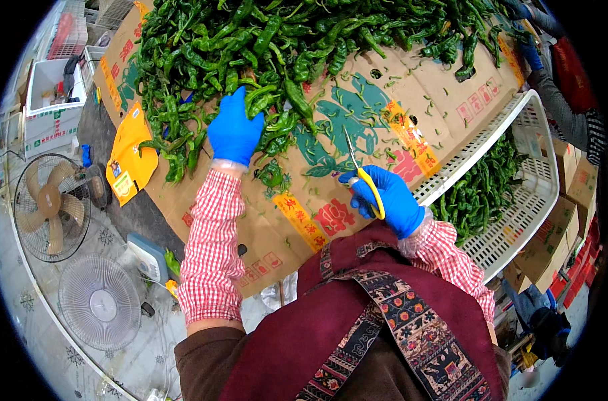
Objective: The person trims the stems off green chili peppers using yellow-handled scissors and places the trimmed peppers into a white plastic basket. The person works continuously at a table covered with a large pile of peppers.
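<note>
A large heap of long, wrinkled green peppers [317,33] covers the far part of a flattened cardboard sheet [270,234]. My left hand [236,132], in a blue glove, is at the near edge of the heap. Its thumb and fingers close around a few green peppers [260,101]; part of the grip is hidden by the glove. To the right, my right hand [391,199], also blue-gloved, grips small scissors [365,180] by their yellow handles. The metal blades point away from me, above the cardboard and apart from the peppers.
A white slatted crate [498,247] with green peppers inside stands at the right. Cut stems [418,134] are scattered over the cardboard. An orange bag [131,157], two fans [102,304] and a white bin [53,123] are at the left. Another person's arm [565,120] shows at the far right.
</note>
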Demonstrator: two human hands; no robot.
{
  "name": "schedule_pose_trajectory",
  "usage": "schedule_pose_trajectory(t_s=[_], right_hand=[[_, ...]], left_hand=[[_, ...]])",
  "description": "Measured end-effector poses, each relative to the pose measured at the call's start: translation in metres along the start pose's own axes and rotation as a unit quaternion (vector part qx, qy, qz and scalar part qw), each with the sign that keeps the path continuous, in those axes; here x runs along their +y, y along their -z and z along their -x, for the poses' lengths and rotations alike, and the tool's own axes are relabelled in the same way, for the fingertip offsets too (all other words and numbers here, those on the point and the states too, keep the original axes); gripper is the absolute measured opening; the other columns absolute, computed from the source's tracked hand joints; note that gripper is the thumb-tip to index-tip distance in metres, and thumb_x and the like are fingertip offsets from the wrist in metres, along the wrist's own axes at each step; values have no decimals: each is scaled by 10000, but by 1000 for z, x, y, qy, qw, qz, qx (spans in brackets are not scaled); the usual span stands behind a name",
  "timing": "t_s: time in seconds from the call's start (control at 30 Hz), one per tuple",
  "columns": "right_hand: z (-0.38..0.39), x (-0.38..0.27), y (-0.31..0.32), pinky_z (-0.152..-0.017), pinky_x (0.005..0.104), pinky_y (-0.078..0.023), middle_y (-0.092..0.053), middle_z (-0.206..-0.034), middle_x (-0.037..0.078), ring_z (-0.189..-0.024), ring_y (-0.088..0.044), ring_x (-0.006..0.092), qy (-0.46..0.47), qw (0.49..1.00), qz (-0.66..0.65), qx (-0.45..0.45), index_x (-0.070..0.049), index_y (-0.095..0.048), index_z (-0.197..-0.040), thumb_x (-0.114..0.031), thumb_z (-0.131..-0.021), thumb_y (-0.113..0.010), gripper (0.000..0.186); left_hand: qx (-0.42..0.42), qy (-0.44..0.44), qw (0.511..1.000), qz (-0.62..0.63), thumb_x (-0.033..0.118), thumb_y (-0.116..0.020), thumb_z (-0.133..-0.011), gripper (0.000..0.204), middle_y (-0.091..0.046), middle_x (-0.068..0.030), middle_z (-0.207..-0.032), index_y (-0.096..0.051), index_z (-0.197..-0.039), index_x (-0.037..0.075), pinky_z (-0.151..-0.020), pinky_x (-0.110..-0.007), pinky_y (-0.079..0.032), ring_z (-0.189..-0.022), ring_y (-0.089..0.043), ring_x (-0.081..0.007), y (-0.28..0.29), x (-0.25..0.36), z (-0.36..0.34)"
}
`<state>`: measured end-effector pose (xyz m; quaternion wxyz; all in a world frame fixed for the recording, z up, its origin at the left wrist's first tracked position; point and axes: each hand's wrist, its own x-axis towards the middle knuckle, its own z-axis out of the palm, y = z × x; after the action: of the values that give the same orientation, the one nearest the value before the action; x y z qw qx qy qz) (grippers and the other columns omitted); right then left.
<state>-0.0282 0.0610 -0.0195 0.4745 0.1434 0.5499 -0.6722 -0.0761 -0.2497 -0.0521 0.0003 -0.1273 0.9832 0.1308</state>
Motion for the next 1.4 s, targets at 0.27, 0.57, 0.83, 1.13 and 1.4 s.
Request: schedule_pose_trajectory(t_s=[0.27,0.57,0.83,1.13,1.4], right_hand=[[8,-24,-26,-721,354,-513,-659,-892,122,-778,-643,202,172,938,299,10,-63,-561,-1252,-428,-855,-723,563],[27,-47,-43,-700,295,-484,-613,-862,58,-761,-567,118,205,920,331,54,-34,-547,-1278,-326,-845,-762,566],[34,-35,-33,-720,363,-528,-686,-920,162,-780,-669,254,188,922,332,60,-45,-622,-1165,-415,-837,-746,510],[43,-19,-23,-610,279,-502,-675,-819,76,-674,-607,114,202,972,110,39,-22,-633,-1115,-279,-902,-715,343],[72,-7,-31,-635,236,-501,-650,-892,49,-735,-610,91,50,988,-5,-144,-32,-614,-1172,-271,-955,-648,325]], left_hand=[[143,-47,954,260,83,-775,-797,595,-592,-123,-1272,-531,-1337,23,-958,-350,-487,-1130,-596,-231,49,21,58],[137,-87,922,351,14,-760,-792,608,-579,-120,-1275,-509,-1344,-7,-969,-328,-486,-1137,-585,-206,47,53,85],[97,-63,907,405,-10,-743,-806,621,-574,-113,-1279,-482,-1369,-3,-927,-307,-510,-1116,-591,-179,39,68,92],[39,93,809,579,153,-720,-853,465,-659,-67,-1073,-557,-1267,17,-665,-240,-474,-761,-567,-89,43,67,84],[-25,186,431,882,284,-594,-949,365,-699,-79,-1039,-599,-1222,41,-486,-230,-343,-492,-381,-66,34,59,73]])
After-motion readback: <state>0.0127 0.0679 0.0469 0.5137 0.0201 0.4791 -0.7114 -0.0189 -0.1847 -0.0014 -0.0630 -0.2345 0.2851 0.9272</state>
